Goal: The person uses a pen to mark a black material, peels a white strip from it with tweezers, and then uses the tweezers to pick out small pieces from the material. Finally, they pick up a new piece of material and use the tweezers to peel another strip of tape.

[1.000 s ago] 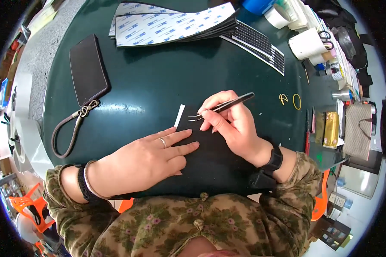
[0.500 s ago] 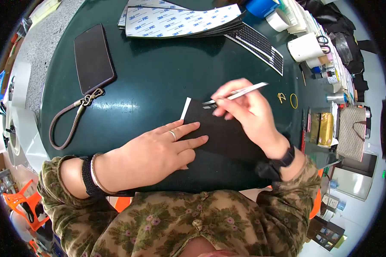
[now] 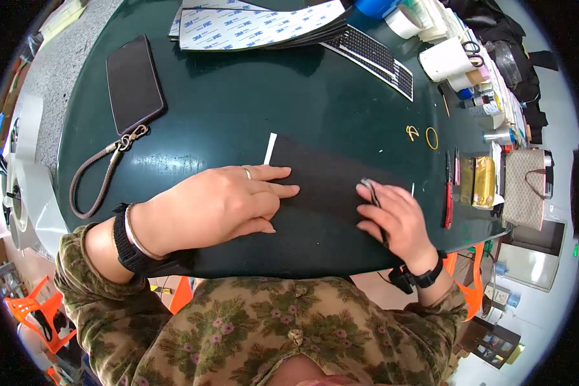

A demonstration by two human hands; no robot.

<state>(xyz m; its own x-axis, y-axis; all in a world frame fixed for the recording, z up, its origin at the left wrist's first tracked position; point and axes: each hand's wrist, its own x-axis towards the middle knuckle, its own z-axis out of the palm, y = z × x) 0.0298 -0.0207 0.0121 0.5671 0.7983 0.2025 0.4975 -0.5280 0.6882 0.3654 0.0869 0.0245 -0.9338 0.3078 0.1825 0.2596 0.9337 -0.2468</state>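
Note:
A black sheet with a white strip along its left edge lies on the dark green table. My left hand rests on the sheet's left part, fingers stretched out and pressing down, holding nothing. Over the right part of the sheet, my right hand is closed round slim metal tweezers. They look dark along most of their length and shiny at the upper end; the fingers partly cover them. Beyond the sheet, a tiny white scrap lies on the table.
A phone with a cord strap lies at left. White-backed sheets with blue print and a perforated black sheet are at the back. Rubber bands, a red cutter, tape rolls and a gold packet are at right.
My right hand has moved right and nearer from the sheet's far left part, and the tweezers have turned in its grip. My left hand stays on the sheet. The whole view has shifted slightly.

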